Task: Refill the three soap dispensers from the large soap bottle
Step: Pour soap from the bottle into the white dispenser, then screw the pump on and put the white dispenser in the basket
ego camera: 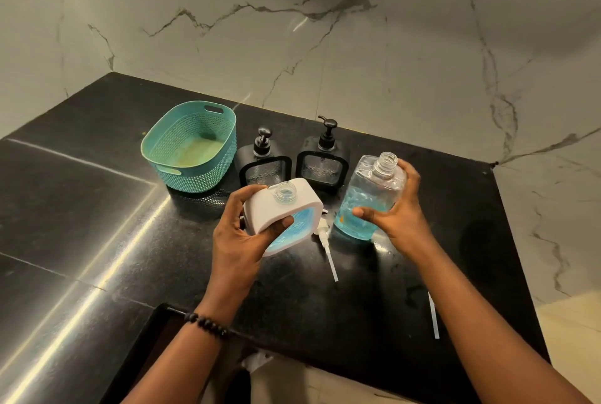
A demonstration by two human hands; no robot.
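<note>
On counter, half-full blue soap bottle

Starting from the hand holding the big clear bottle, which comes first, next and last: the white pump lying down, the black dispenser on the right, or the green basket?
From the right hand:
1. White pump, lying on the counter just left of it.
2. Black dispenser, standing behind, toward the wall.
3. Green basket, far over on the left.

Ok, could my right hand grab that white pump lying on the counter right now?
Probably not yet: the right hand grips the large soap bottle. The white pump lies uncovered just left of it.
</note>
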